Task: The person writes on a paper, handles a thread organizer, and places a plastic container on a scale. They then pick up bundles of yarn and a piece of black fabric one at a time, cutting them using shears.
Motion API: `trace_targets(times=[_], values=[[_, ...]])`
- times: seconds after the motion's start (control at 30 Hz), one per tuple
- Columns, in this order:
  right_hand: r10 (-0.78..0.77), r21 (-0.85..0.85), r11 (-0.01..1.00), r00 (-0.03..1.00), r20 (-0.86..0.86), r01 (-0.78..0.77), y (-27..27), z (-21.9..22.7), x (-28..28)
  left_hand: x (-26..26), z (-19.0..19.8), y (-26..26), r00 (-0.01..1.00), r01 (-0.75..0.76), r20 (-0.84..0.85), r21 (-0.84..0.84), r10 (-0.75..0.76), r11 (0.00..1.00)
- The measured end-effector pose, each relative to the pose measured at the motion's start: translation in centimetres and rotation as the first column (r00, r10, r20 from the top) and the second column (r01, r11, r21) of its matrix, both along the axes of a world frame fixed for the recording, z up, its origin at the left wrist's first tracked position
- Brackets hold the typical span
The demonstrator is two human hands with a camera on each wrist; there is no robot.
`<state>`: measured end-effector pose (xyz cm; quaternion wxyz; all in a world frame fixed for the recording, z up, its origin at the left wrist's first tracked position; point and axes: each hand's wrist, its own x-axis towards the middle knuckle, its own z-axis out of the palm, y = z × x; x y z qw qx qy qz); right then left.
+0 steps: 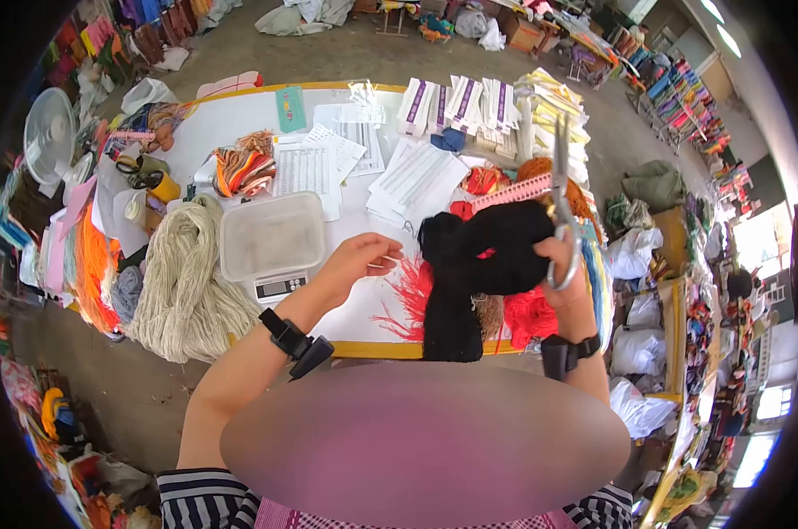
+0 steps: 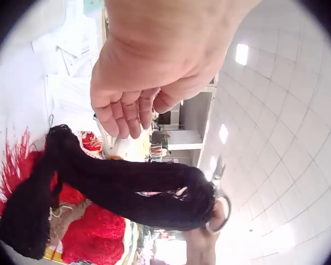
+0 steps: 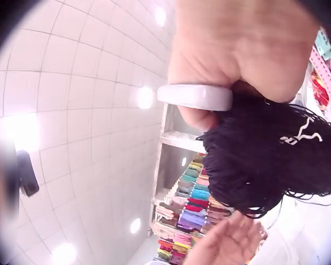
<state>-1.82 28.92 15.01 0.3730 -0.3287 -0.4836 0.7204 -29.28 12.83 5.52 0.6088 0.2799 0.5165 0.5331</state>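
Note:
My right hand (image 1: pixel 568 275) grips one end of a looped black yarn hank (image 1: pixel 504 249), raised above the table. Scissors (image 1: pixel 559 172) are in the same hand, blades pointing up in the head view. In the right wrist view, a pale scissor handle (image 3: pixel 196 97) lies around the fingers beside the black strands (image 3: pixel 265 149). The yarn's other end hangs down near the front edge. My left hand (image 1: pixel 350 264) is left of the hank, fingers loosely bent and holding nothing; the left wrist view shows this hand (image 2: pixel 149 72) apart from the yarn (image 2: pixel 127 190).
Red yarn (image 1: pixel 531 319) lies under and beside the hank. To the left are a clear plastic tray (image 1: pixel 273 234), a scale (image 1: pixel 281 285) and a large pale yarn hank (image 1: pixel 185 278). Printed sheets (image 1: pixel 414 179) and labelled packets (image 1: pixel 463 101) lie farther back.

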Motion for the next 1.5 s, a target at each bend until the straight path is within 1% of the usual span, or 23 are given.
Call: trace_targets(times=[0.17, 0.37, 0.43, 0.57, 0.63, 0.67, 0.7, 0.73, 0.77, 0.8, 0.83, 0.9, 0.93, 0.97, 1.03, 1.07, 1.1, 1.13, 1.17, 1.23, 1.33, 1.43, 1.5], values=[[0.167, 0.07, 0.985, 0.981, -0.097, -0.161, 1.0, 7.1, -1.0, 0.6, 0.6, -1.4, 0.999, 0.015, 0.038, 0.122, -0.019, 0.992], [0.209, 0.053, 0.978, 0.955, -0.211, -0.202, 0.7, 11.9, -3.2, 4.0, 2.6, -1.0, 0.974, 0.227, -0.073, 0.336, -0.215, 0.914], [0.221, 0.047, 0.975, 0.943, -0.249, -0.216, 0.4, 12.5, -3.4, 5.9, 2.8, -0.8, 0.937, 0.271, 0.09, 0.418, -0.337, 0.867], [0.364, 0.122, 0.93, 0.832, -0.418, -0.345, -1.7, 13.9, -3.2, 9.5, 1.3, 0.1, 0.902, 0.202, 0.329, 0.25, -0.279, 0.947], [0.298, 0.274, 0.942, 0.863, -0.408, -0.196, -3.9, 14.3, -2.8, 10.3, 0.8, 0.5, 0.933, 0.16, 0.29, 0.198, -0.213, 0.967], [0.077, 0.363, 0.931, 0.953, -0.292, 0.036, -3.1, 13.4, -1.2, 10.3, 0.1, 1.1, 0.972, 0.136, 0.184, 0.057, -0.144, 0.989], [-0.171, 0.471, 0.847, 0.965, -0.2, 0.247, -1.8, 12.7, 1.1, 10.0, -0.7, 1.6, 0.994, 0.092, 0.064, -0.079, -0.087, 0.993], [0.12, 0.208, 0.977, 0.922, -0.368, -0.044, -2.1, 14.0, 2.2, 9.0, -1.3, 1.1, 0.988, 0.062, -0.14, -0.052, -0.069, 0.997], [0.181, 0.297, 0.951, 0.939, -0.294, -0.091, -3.8, 14.5, 3.1, 7.4, -1.7, 1.4, 0.975, 0.061, -0.204, -0.153, -0.091, 0.986], [0.13, 0.24, 0.969, 0.947, -0.292, -0.058, -3.7, 14.0, 4.3, 5.5, -1.8, 2.3, 0.742, -0.037, -0.616, 0.359, 0.266, 0.933], [0.082, 0.182, 0.983, 0.954, -0.289, -0.03, -2.7, 13.2, 6.3, 3.5, -1.6, 3.1, 0.328, 0.14, -0.645, 0.756, 0.69, 0.64], [-0.268, 0.58, 0.783, 0.963, -0.007, 0.223, 1.8, 6.1, 13.2, 0.3, 0.4, 3.3, 0.379, 0.028, -0.574, 0.791, 0.726, 0.611], [-0.284, 0.135, 0.937, 0.926, -0.248, 0.323, 1.3, 4.1, 14.4, -0.3, 2.9, 2.7, 0.584, -0.104, -0.512, 0.723, 0.63, 0.684], [-0.401, 0.507, 0.778, 0.914, -0.055, 0.371, 3.0, -0.8, 16.7, -0.9, 5.0, 2.2, 0.607, -0.082, -0.52, 0.711, 0.601, 0.698], [-0.242, 0.1, 0.962, 0.964, -0.112, 0.254, 0.4, -1.0, 14.2, 0.3, 9.9, 1.7, 0.614, -0.089, -0.624, 0.553, 0.483, 0.828], [-0.23, 0.195, 0.961, 0.957, 0.178, 0.195, -1.1, -0.4, 12.7, 1.1, 10.3, 2.1, 0.615, -0.078, -0.626, 0.556, 0.479, 0.828], [-0.227, 0.265, 0.958, 0.861, 0.454, 0.113, -2.5, 0.0, 11.2, 2.2, 10.6, 2.6, 0.347, 0.085, -0.716, 0.667, 0.606, 0.74], [-0.207, 0.275, 0.955, 0.91, 0.359, 0.108, -3.6, -0.5, 9.8, 3.3, 10.8, 3.1, 0.063, 0.279, -0.689, 0.706, 0.722, 0.65], [-0.183, 0.283, 0.953, 0.947, 0.262, 0.106, -4.6, -1.3, 8.6, 4.8, 11.1, 3.4, 0.072, 0.29, -0.69, 0.705, 0.72, 0.647], [-0.059, 0.284, 0.959, 0.968, 0.243, -0.012, -5.5, -2.4, 6.4, 8.3, 11.3, 3.7, -0.024, 0.396, -0.874, 0.437, 0.485, 0.807], [0.007, 0.392, 0.919, 0.995, 0.101, -0.046, -8.2, -2.1, 1.9, 12.0, 9.0, 5.5, -0.006, 0.46, -0.93, 0.324, 0.367, 0.827], [0.048, 0.304, 0.95, 0.997, 0.06, -0.064, -9.4, -1.5, 0.7, 12.4, 8.7, 5.5, 0.089, 0.536, -0.875, 0.444, 0.475, 0.718], [0.013, 0.197, 0.98, 0.999, -0.05, -0.003, -8.5, -2.6, 1.2, 10.4, 8.8, 4.9, 0.092, 0.583, -0.898, 0.399, 0.43, 0.708]])
